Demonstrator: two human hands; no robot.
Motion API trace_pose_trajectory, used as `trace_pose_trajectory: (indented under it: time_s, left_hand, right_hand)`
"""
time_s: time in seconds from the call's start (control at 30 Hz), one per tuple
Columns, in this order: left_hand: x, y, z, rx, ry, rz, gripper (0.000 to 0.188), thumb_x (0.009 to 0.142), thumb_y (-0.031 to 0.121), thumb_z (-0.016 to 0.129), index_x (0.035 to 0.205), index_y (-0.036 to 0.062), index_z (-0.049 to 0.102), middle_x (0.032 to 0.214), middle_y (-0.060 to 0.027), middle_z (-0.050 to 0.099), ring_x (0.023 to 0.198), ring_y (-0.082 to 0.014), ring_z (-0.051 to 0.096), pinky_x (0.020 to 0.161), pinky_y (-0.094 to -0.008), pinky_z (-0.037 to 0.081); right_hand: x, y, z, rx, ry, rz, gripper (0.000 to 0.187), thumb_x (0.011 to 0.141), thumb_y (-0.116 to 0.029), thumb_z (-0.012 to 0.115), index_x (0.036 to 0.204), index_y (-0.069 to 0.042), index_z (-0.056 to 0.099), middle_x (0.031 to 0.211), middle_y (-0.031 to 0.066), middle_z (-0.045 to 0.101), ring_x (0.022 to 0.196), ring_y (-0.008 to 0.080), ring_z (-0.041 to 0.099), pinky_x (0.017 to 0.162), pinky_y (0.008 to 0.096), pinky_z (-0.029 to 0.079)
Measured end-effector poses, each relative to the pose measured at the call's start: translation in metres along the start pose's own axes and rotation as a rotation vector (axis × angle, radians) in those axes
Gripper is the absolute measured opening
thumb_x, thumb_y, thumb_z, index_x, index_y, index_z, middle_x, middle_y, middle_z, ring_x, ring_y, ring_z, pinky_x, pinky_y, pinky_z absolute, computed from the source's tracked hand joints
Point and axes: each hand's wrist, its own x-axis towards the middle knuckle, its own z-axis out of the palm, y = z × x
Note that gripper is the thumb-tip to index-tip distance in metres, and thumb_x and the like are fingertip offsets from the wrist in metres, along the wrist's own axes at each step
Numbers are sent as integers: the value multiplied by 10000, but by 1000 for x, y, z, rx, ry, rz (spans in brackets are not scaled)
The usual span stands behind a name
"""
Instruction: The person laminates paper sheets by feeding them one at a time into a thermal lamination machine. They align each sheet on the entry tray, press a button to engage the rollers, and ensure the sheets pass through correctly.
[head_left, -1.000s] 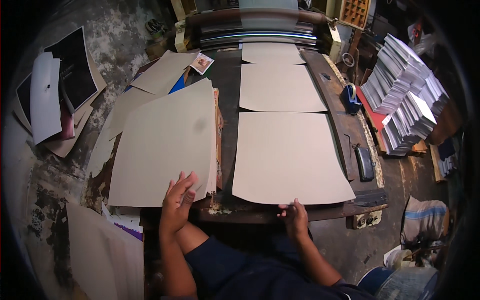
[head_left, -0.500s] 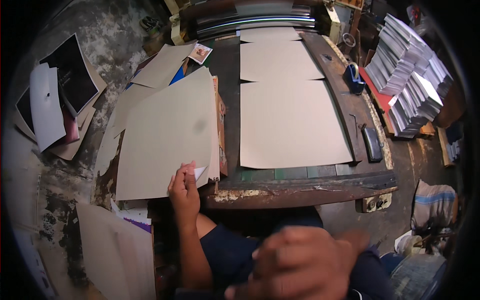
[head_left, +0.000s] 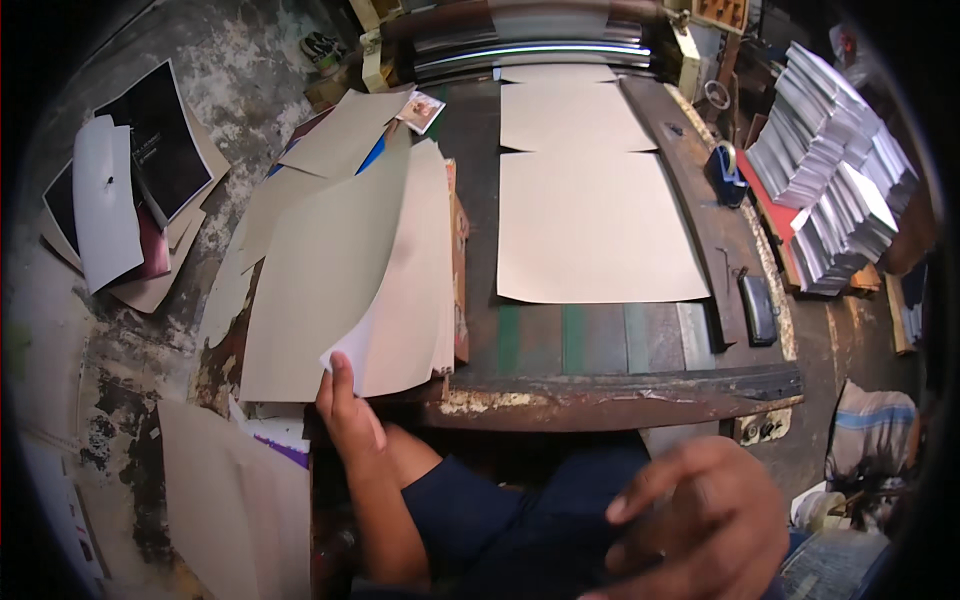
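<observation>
My left hand grips the near right corner of the top beige sheet of a stack. That corner is lifted and curled back, so its white underside shows, and more of the stack lies bare beneath it. Above my lap at the lower right, my right hand hangs close to the camera, slightly blurred. Its fingers are loosely bent and apart, with nothing seen in them. Beige sheets lie in a row on the dark machine bed, running up to the shiny roller.
Beyond the bed's right edge, tall bundles of white paper stand on a red board. A tape dispenser and a dark case sit along that edge. Black and white sheets lie on the floor left; another beige stack is near left.
My left hand has peeled the stack's corner up and leftward. The row of sheets has moved away toward the roller. My right hand has shifted right, its fingers now more spread.
</observation>
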Motion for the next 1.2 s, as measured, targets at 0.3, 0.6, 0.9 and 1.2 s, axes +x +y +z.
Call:
trace_pose_trajectory:
  time_s: [0.3,0.6,0.9,1.2]
  left_hand:
    - [-40,29,5,705,-717,351,201,904,341,672,884,162,760,1066,-10,742,1280,-326,546,1160,-582,107]
    - [-35,38,6,975,-816,480,606,695,596,749,1147,195,728,1376,-64,584,1455,-389,265,1154,-646,38]
    - [9,4,-39,770,-535,246,580,692,363,857,1158,60,691,1200,-138,683,1247,-318,575,1100,-476,354]
    - [-1,-6,-23,651,-299,78,266,981,248,591,1032,7,692,1079,-128,723,1168,-297,627,1067,-440,394]
  right_hand:
    - [-119,103,82,788,501,1345,466,948,-233,625,1311,43,528,978,113,693,821,166,630,745,317,517]
    - [-184,105,116,901,856,1451,312,946,-315,584,957,-3,607,734,89,617,665,167,578,613,275,425]
    - [-229,55,182,895,830,1551,403,1001,-373,509,1043,26,547,843,160,654,691,194,584,659,319,500]
    - [-237,89,175,968,1044,1513,396,1022,-395,478,1116,-11,504,849,127,615,693,172,543,691,357,503]
